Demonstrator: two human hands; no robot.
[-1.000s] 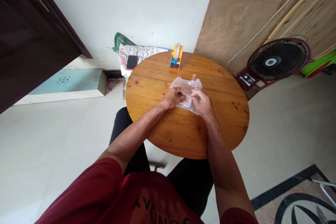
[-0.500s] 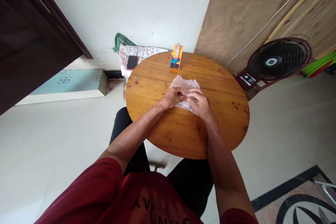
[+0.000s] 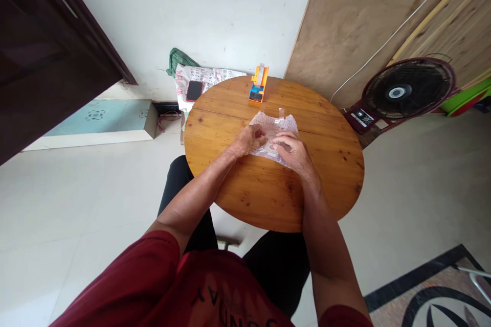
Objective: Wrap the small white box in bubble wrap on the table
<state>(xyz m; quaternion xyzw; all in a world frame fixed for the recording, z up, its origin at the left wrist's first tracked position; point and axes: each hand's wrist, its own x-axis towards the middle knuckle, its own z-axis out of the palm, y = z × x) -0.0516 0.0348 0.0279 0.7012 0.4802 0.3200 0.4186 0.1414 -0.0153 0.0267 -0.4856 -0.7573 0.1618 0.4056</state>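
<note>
A clear sheet of bubble wrap (image 3: pixel 276 125) lies on the round wooden table (image 3: pixel 268 194), with a short strip of tape sticking up at its far edge. My left hand (image 3: pixel 249 139) rests on the sheet's left side with fingers curled and pinching it. My right hand (image 3: pixel 292 149) presses down on the sheet's near right part, fingers bent over a small pale item underneath that I cannot make out. The two hands almost touch at the fingertips.
An orange and blue tape dispenser (image 3: pixel 258 85) stands at the table's far edge. Behind the table, a dark phone (image 3: pixel 194 90) lies on a printed sack beside a green bag. A floor fan (image 3: pixel 406 92) stands to the right by a wooden board.
My right hand slid left over the bubble wrap toward my left hand and flattened onto it. The tape strip at the far edge shows again.
</note>
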